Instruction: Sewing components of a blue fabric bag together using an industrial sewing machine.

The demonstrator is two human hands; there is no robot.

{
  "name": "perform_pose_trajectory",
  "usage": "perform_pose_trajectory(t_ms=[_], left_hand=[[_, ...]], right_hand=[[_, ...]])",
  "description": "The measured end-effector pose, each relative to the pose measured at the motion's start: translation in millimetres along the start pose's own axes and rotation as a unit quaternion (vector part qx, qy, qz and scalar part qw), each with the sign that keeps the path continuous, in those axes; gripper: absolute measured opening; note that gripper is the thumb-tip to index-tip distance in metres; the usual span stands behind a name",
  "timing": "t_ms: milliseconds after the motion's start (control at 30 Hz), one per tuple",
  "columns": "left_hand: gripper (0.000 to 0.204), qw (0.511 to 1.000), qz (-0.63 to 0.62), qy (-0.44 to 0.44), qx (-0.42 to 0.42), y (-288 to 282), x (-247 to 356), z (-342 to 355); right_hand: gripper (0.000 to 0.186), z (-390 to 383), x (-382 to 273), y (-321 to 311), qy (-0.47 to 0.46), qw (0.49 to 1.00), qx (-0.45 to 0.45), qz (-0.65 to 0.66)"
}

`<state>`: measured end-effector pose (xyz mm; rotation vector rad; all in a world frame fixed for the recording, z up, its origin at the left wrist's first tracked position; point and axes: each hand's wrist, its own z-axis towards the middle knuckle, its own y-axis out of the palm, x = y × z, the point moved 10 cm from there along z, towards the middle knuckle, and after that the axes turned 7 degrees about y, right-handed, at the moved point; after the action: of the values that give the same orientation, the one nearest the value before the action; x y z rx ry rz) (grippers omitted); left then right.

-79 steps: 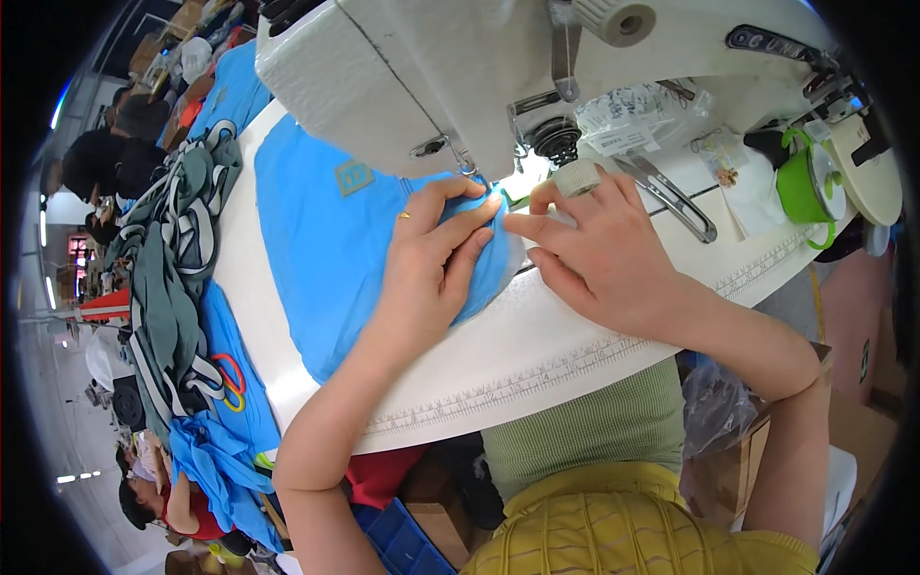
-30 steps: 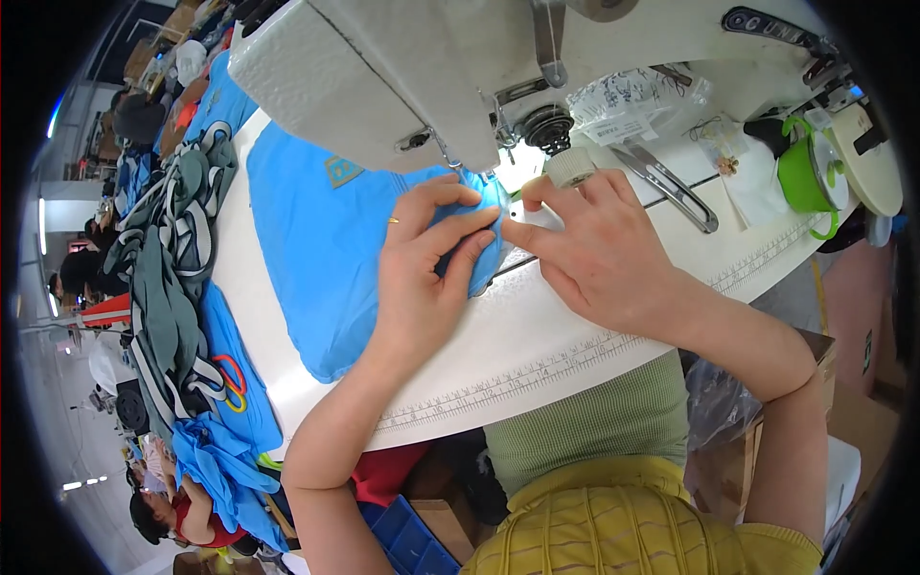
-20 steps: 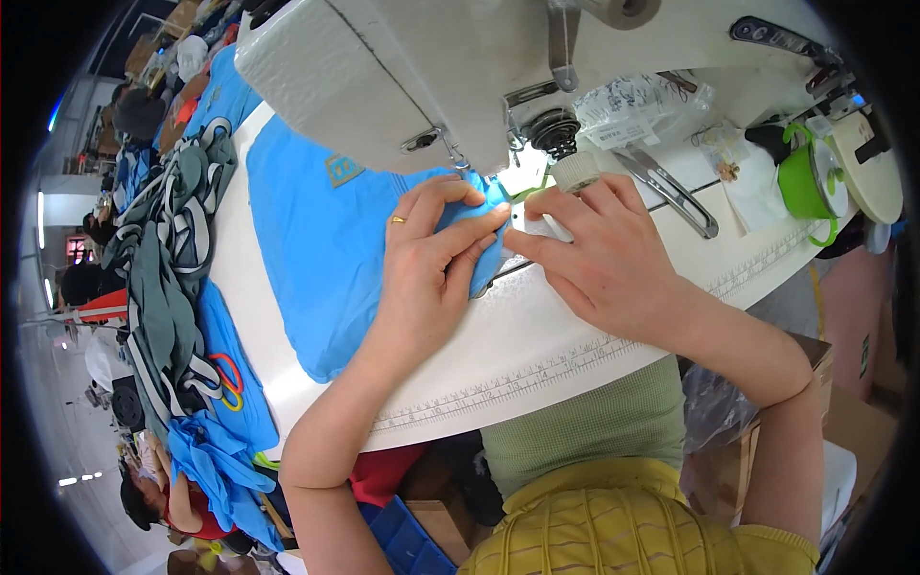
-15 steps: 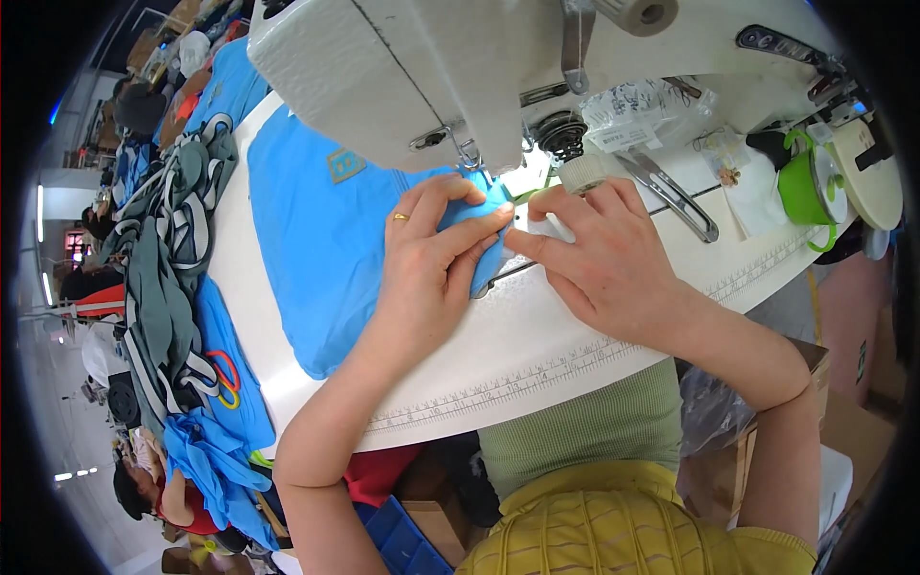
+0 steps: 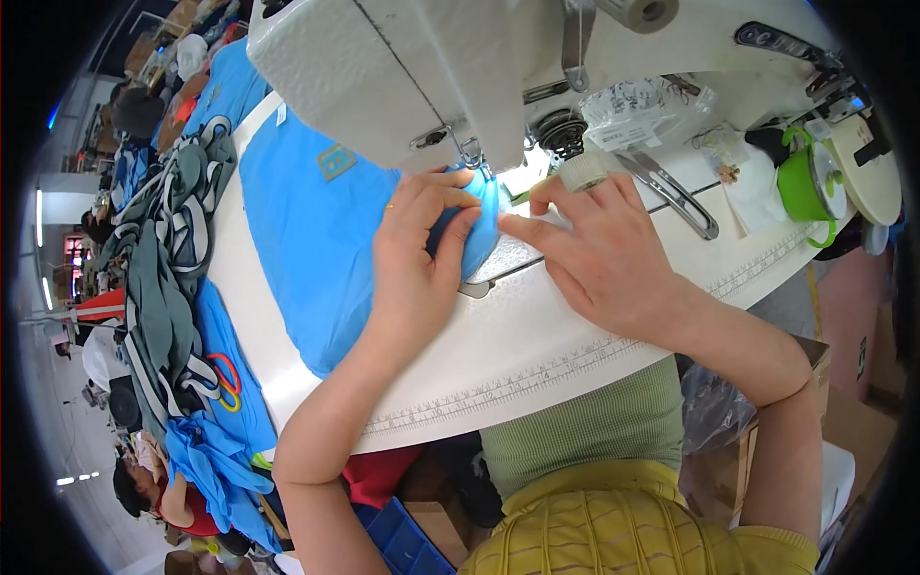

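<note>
A blue garment [image 5: 311, 240] with a small tan patch lies on the white sewing table, its right edge under the needle area of a white sewing machine [image 5: 383, 77]. My left hand [image 5: 422, 240] pinches the cloth's folded edge between thumb and fingers, just in front of the presser foot [image 5: 476, 165]. To the right of the foot, my right hand [image 5: 599, 244] rests by the lit plate, its index fingertip at the cloth's edge. Those fingers are bent and apart, and I see nothing held in them.
Grey-green strips with white edging [image 5: 177, 249] and more blue cloth [image 5: 216, 479] hang at the left, near red- and yellow-handled scissors [image 5: 225, 379]. At right lie metal tweezers [image 5: 676, 196], a plastic bag [image 5: 642, 110] and a green cup [image 5: 800, 187]. A ruler tape [image 5: 498, 388] lines the table's front edge.
The blue garment has shifted slightly left and away from me. My left hand has moved a little left, its thumb drawing back from the right hand's fingertip. My right hand has barely moved.
</note>
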<state>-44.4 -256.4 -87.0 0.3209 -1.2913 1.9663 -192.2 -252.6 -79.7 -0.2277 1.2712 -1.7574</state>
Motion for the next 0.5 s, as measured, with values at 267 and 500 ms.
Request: perform_pose_trajectory(t_ms=[267,500], left_hand=[[0.010,0.999,-0.026,-0.017,0.025,-6,4,-1],[0.014,0.999,-0.041,-0.034,0.001,0,-6,-3]], right_hand=[[0.037,5,2,8,0.034,0.999,-0.013,-0.007],[0.033,6,-7,10,-0.006,0.999,-0.028,-0.033]])
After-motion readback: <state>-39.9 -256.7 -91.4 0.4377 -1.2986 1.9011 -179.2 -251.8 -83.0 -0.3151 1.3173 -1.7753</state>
